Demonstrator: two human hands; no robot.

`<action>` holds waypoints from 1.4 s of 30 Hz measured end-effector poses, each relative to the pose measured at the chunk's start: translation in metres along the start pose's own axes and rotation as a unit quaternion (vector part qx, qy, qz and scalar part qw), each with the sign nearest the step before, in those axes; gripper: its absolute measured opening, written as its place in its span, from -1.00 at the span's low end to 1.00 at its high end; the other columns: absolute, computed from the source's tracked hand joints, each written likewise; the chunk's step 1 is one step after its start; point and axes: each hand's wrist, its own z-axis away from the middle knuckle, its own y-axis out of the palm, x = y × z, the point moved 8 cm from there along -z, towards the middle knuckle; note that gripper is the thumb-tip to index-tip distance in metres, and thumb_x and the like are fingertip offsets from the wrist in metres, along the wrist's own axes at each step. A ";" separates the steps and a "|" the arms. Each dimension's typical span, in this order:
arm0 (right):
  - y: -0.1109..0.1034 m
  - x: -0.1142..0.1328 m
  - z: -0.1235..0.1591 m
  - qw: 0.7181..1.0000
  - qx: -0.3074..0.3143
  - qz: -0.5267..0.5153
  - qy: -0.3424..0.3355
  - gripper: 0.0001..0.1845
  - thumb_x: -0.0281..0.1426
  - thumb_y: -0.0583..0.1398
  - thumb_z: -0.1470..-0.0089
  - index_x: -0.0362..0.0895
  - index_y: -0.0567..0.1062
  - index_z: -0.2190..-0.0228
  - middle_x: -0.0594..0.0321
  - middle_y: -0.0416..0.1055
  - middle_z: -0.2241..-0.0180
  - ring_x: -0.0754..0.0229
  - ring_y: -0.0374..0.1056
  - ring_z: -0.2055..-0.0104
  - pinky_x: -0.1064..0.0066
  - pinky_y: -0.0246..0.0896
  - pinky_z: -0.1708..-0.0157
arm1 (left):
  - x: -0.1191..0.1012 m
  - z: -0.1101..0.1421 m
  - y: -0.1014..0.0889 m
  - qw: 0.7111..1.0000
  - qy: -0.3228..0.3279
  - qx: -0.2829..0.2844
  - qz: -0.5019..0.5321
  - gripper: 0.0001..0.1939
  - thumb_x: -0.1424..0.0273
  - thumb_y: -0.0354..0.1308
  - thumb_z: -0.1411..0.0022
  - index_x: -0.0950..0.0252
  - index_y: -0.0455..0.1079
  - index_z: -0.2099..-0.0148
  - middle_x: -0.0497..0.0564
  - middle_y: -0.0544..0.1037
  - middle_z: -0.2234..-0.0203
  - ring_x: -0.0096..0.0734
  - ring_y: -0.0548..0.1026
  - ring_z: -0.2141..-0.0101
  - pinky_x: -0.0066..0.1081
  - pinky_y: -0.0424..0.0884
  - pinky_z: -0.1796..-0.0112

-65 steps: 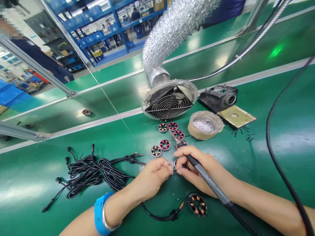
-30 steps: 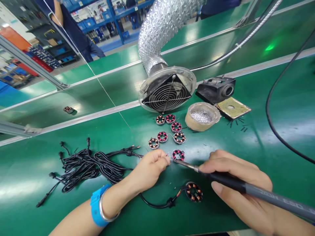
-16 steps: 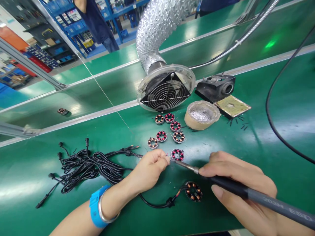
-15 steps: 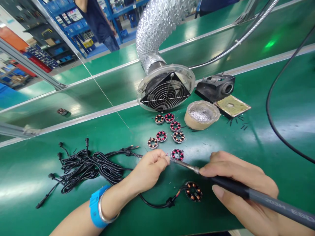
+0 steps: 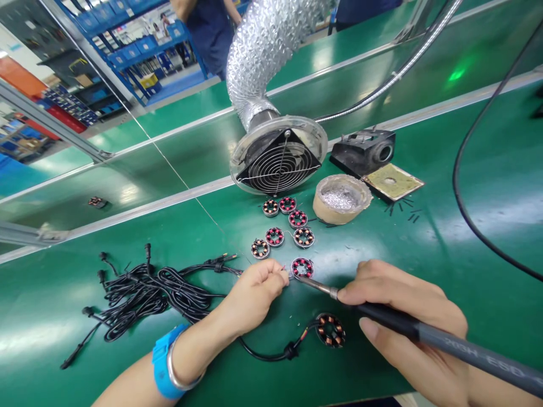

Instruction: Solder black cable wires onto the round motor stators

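Observation:
My right hand (image 5: 407,316) grips the black handle of a soldering iron (image 5: 324,287) like a pen. The iron's tip lies at the lower left rim of a small motor stator (image 5: 302,269) with red windings. Just left of that stator, my left hand (image 5: 258,288) is closed in a pinch on thin wire ends, mostly hidden by the fingertips. Below, a stator with copper windings (image 5: 331,330) is joined to a black cable (image 5: 271,357), which passes under my left forearm. Several more stators (image 5: 274,237) with red or copper windings lie beyond my hands.
A round fume extractor (image 5: 278,161) on a silver duct stands behind the stators. Right of it are a tub of grey metallic material (image 5: 341,200), an iron stand (image 5: 365,150) and a yellow sponge tray (image 5: 394,182). Coiled black cables (image 5: 148,294) lie left. A person (image 5: 207,34) stands beyond the bench.
The iron's tip has shifted from beside my left fingertips onto the stator's lower rim. My left hand keeps its pinch. The view has shifted slightly, and the person in the background has moved right.

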 end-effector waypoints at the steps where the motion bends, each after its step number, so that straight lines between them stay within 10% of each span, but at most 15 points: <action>1: 0.000 0.000 0.000 1.000 0.002 -0.001 -0.002 -0.69 -0.58 0.12 0.00 -0.05 0.53 0.25 0.28 0.40 0.50 0.24 0.29 0.53 0.38 0.17 0.57 | 0.000 0.000 0.000 1.000 0.000 0.002 0.001 -0.63 0.10 0.20 -0.03 0.23 0.14 0.48 -0.29 0.08 0.71 -0.66 -0.08 0.68 -0.51 -0.13 0.62; 28: -0.002 0.002 0.001 1.000 -0.014 0.012 -0.008 -0.72 -0.56 0.10 -0.03 -0.06 0.51 0.26 0.28 0.36 0.53 0.23 0.28 0.55 0.36 0.19 0.56 | -0.002 0.000 0.001 1.000 -0.006 0.002 -0.015 -0.59 0.05 0.20 -0.01 0.24 0.16 0.48 -0.29 0.10 0.72 -0.67 -0.08 0.68 -0.51 -0.14 0.63; 36: -0.045 -0.013 -0.007 0.955 -0.140 0.260 -0.010 -0.74 -0.40 0.18 -0.15 0.00 0.48 0.10 0.19 0.51 0.27 0.09 0.46 0.35 0.29 0.34 0.38 | -0.002 0.001 0.001 1.000 -0.012 0.003 -0.004 -0.60 0.06 0.22 0.00 0.25 0.17 0.47 -0.29 0.11 0.72 -0.68 -0.09 0.68 -0.51 -0.14 0.62; 42: -0.029 -0.022 -0.014 0.961 -0.053 0.272 -0.017 -0.75 -0.46 0.11 -0.25 -0.06 0.43 0.05 0.33 0.50 0.48 0.29 0.40 0.61 0.47 0.32 0.52 | -0.003 0.002 0.002 1.000 -0.010 0.016 0.011 -0.58 0.04 0.23 -0.01 0.25 0.18 0.47 -0.28 0.12 0.73 -0.68 -0.10 0.70 -0.50 -0.18 0.63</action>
